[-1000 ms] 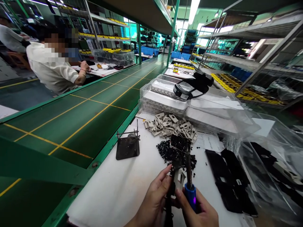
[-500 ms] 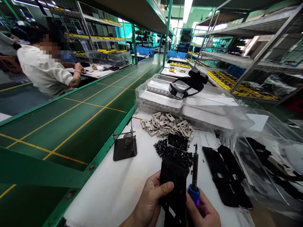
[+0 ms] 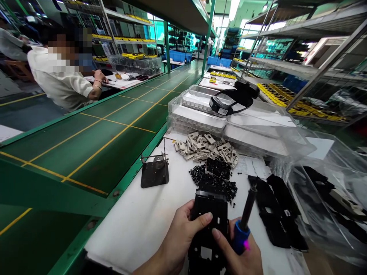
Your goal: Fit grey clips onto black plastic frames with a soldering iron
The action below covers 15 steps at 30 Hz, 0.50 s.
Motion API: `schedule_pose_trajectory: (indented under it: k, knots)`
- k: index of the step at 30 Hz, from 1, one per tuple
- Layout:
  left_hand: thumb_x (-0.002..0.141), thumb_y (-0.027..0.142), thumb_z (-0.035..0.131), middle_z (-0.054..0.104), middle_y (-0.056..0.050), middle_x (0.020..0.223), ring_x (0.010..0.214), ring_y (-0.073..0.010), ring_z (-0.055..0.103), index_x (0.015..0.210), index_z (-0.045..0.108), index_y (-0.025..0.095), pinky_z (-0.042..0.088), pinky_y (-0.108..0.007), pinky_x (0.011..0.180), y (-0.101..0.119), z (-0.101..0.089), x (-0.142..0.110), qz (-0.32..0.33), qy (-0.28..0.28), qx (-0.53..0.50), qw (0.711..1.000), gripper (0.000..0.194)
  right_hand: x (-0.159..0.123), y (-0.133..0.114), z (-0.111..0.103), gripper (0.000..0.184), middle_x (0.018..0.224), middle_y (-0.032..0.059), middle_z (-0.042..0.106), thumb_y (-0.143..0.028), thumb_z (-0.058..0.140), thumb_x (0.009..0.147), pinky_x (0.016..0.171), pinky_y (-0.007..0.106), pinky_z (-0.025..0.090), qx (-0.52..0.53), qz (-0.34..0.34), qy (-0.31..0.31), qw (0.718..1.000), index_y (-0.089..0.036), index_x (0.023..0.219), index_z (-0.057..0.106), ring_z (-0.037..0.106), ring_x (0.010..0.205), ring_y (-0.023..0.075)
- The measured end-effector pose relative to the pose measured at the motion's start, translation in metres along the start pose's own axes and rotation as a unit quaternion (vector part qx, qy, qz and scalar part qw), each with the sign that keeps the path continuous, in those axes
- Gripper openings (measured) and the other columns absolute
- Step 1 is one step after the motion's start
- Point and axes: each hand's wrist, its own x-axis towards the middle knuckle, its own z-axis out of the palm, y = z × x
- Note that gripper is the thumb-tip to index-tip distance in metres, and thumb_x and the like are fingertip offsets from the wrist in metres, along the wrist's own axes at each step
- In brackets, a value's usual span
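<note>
Black rectangular plastic panel with cut-outs (image 3: 210, 204): held above white-topped counter (image 3: 137, 217). Left hand (image 3: 179, 233): gripping panel's left edge, thumb on face. Right hand (image 3: 243, 254): wrapped round blue-handled soldering iron with dark metal shaft (image 3: 241, 231), thumb against panel. Advisable: shaft angled clear of panel and fingers.

black panel (image 3: 203, 237), blue tool handle (image 3: 240, 237), cream parts (image 3: 204, 148), green belt (image 3: 111, 128) with yellow grid lines, white tabletop (image 3: 137, 221)

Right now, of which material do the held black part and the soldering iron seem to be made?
The black part: probably moulded plastic, matte, with neat cutouts. The soldering iron: its handle looks like smooth plastic, bright blue; its slim, dull shaft is probably metal.
</note>
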Motion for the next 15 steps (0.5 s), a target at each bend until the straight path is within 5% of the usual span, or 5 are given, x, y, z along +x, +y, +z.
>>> schedule_pose_trajectory:
  k: [10,15]
  knots:
    - [0.078,0.035,0.077,0.067,-0.004,0.079,0.069,-0.0140,0.058,0.094,0.069,0.012,0.047,-0.025,0.064,0.001,0.005,-0.005,0.030,0.039,0.012,0.999,0.028,0.000,-0.002,0.000,0.051,0.058,-0.0086,0.036,-0.048,0.081,0.066,0.047,0.023,0.031,0.155,0.064,-0.060,0.984,-0.024,0.068,0.037,0.036,0.051,0.0096]
    - [0.077,0.032,0.077,0.070,-0.008,0.080,0.072,-0.0178,0.063,0.096,0.069,0.011,0.050,-0.029,0.068,-0.002,0.000,0.001,0.007,0.058,-0.057,0.997,0.029,0.006,-0.002,0.009,0.043,0.070,0.0018,0.066,-0.055,0.080,0.063,0.060,0.030,0.050,0.080,0.080,-0.064,0.992,-0.020,0.079,0.060,0.062,0.066,0.0207]
